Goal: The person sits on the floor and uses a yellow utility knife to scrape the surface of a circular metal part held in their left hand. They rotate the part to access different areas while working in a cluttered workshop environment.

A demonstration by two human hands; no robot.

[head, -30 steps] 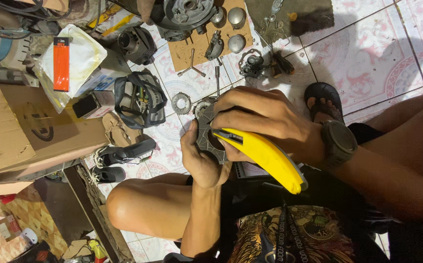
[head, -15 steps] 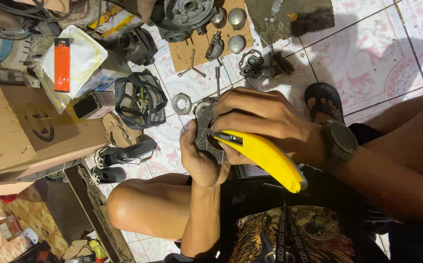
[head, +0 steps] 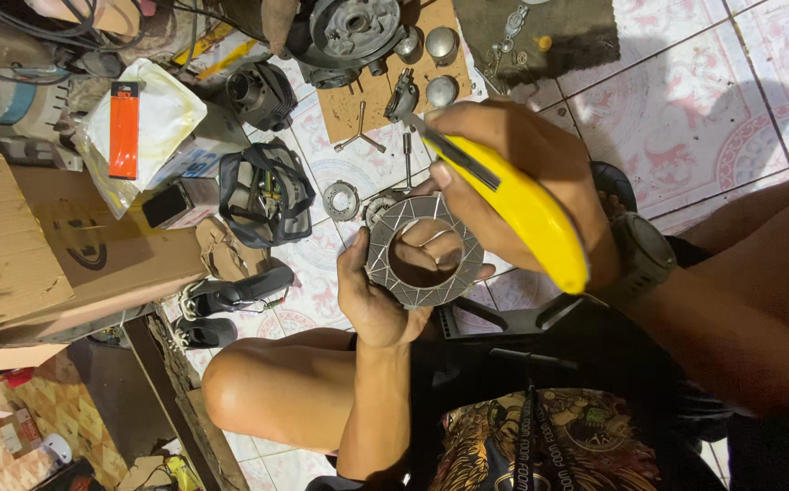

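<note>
I see my left hand (head: 372, 295) gripping the grooved clutch ring (head: 424, 252) above my knee, face up to me. My right hand (head: 513, 173) clasps the yellow utility knife (head: 514, 205), long axis diagonal, blade tip toward the tiled floor's (head: 685, 118) far edge.

Earlier hidden under the right hand (head: 513, 182), now tilted up to face the camera: grooved metal ring (head: 424, 251), whole flat face and open centre showing. Left hand (head: 381, 291) turned, fingers poking through the ring's hole instead of cupping it from below. Right hand lifted off the ring and drawn back toward the upper right, yellow utility knife (head: 513, 202) raised with it, blade tip now above the ring rather than pressed against it. Both hands higher in the view than before.
</note>
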